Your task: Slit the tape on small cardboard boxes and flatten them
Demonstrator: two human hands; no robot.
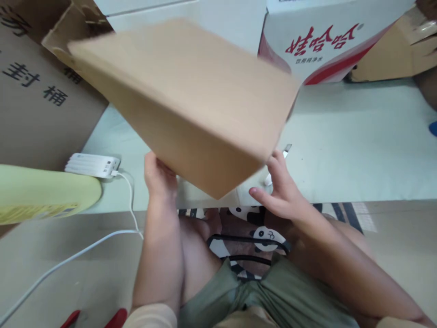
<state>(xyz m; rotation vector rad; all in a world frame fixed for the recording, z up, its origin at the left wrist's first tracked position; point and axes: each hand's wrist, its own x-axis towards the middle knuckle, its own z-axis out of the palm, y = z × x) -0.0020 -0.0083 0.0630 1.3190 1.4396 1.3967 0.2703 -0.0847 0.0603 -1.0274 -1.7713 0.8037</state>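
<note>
A brown cardboard box (191, 86), slightly blurred, is held tilted above the pale green table. Its lower left edge rests in my left hand (161, 175), whose fingers curl under the cardboard and are partly hidden. Close to the box's near right corner is my right hand (278, 189), thumb spread away from the fingers. Its fingertips are at the corner, perhaps touching it, but they do not grip it. Behind that hand lies a slim white utility knife (286, 151) with a grey tip, partly covered by the fingers.
A white power bank (92, 165) with a cable lies at left beside a yellow-green rounded object (44, 191). A large printed carton (41, 100) stands behind them. A white and red carton (327, 45) and an opened brown box (392, 54) stand along the back of the table (358, 150).
</note>
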